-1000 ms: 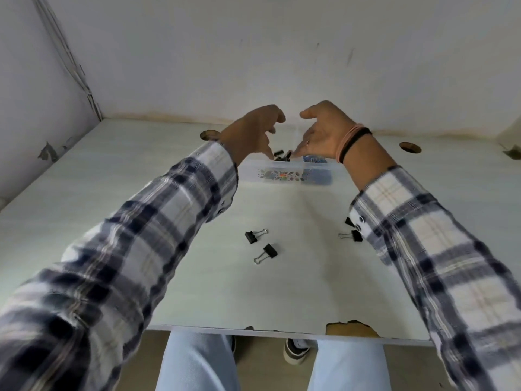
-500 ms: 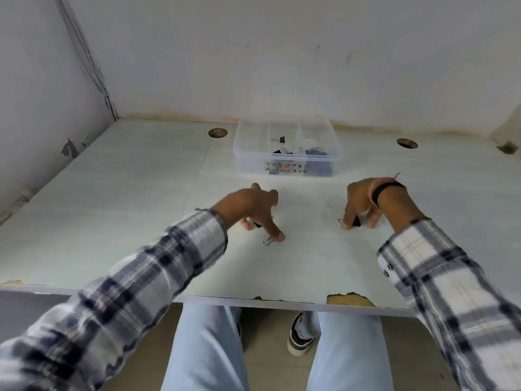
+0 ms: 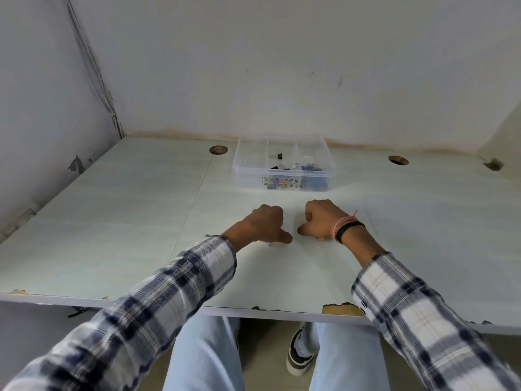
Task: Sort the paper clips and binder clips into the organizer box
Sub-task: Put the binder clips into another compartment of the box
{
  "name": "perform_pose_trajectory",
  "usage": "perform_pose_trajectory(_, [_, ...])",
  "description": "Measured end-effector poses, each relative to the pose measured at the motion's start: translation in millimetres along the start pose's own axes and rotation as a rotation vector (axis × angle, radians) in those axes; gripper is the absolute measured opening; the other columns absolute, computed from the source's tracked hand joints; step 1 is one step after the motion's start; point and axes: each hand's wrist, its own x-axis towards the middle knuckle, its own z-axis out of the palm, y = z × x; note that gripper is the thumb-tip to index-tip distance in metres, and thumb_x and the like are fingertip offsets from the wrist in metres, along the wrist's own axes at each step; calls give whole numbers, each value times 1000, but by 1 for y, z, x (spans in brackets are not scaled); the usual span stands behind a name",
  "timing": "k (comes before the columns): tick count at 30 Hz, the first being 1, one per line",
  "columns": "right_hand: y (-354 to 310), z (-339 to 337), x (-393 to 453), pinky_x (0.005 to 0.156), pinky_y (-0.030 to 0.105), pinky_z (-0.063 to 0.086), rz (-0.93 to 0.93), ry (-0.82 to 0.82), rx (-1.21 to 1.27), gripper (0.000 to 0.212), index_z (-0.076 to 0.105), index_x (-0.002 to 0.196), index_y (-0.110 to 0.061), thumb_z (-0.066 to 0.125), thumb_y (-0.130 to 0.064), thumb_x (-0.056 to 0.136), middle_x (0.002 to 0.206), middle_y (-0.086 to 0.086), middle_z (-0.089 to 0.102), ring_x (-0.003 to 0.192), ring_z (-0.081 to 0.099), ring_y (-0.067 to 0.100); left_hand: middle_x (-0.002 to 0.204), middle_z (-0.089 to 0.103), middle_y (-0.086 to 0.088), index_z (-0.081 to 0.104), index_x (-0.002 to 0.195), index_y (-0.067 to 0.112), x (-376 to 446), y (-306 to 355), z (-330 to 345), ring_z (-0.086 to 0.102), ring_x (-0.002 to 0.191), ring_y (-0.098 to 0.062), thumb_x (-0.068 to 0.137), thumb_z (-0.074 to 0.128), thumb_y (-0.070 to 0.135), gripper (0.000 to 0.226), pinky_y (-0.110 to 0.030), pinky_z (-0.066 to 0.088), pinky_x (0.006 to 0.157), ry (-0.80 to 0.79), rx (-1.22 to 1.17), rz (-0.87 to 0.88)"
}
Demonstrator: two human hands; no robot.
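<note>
My left hand point(image 3: 265, 224) rests on the white table point(image 3: 141, 221) with its fingers curled under; a thin wire loop of a binder clip point(image 3: 269, 244) pokes out beneath it. Close to its right, my right hand point(image 3: 321, 221) is balled up in the same way, and what it grips is hidden. No loose clips show on the table. The clear organizer box point(image 3: 248, 179) stands beyond both hands near the back wall. It holds a black binder clip point(image 3: 279, 156) in the middle compartment, with more black and blue clips point(image 3: 310, 167) toward its front right.
Two round cable holes point(image 3: 218, 150) point(image 3: 398, 160) flank the box. Walls close off the table at the back and left. The table's front edge is chipped point(image 3: 342, 309) above my knees.
Both hands came back from over the box, dropped onto the loose binder clips and closed on them, then drew together at the table's middle. The loose clips are gone from the table.
</note>
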Motion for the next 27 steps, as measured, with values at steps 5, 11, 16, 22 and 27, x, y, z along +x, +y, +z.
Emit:
perform_pose_trajectory(5, [5,5,4,58,28,37,-35,88,-23,25,53,88,-12,67,-32,80,95,11,59,80,55,27,78,64,-5,65,93,8,0,-2,-2,64,57,-21,80,73,14,17,-17,42,38,-14,-160,-19])
perform_pose_trajectory(11, [7,12,9,65,31,39,-28,137,7,30,50,105,-9,61,-29,86,97,11,55,84,52,30,84,73,-11,72,91,5,0,-1,-6,61,61,-19,81,66,3,12,-24,53,52,-1,-50,23])
perform_pose_trajectory(16, [11,10,10,58,29,48,12,194,202,20,55,101,-12,60,-24,86,92,10,59,74,61,30,95,74,-14,71,99,5,1,-12,-9,74,71,-26,84,70,1,15,-26,55,56,23,-142,17])
perform_pose_trajectory(22, [6,-4,7,44,24,46,270,-56,1240,23,62,93,3,41,2,84,85,17,56,54,55,29,83,69,-19,70,92,-15,10,-14,-19,65,76,-24,88,67,-7,9,-36,63,82,-13,-797,-84])
perform_pose_trajectory(27, [10,-17,13,33,20,34,345,-283,1898,28,54,90,-2,37,-2,68,78,17,58,52,49,19,101,61,-29,57,100,-12,19,-13,-30,60,84,-24,103,39,1,23,-15,51,44,-247,-1891,-433])
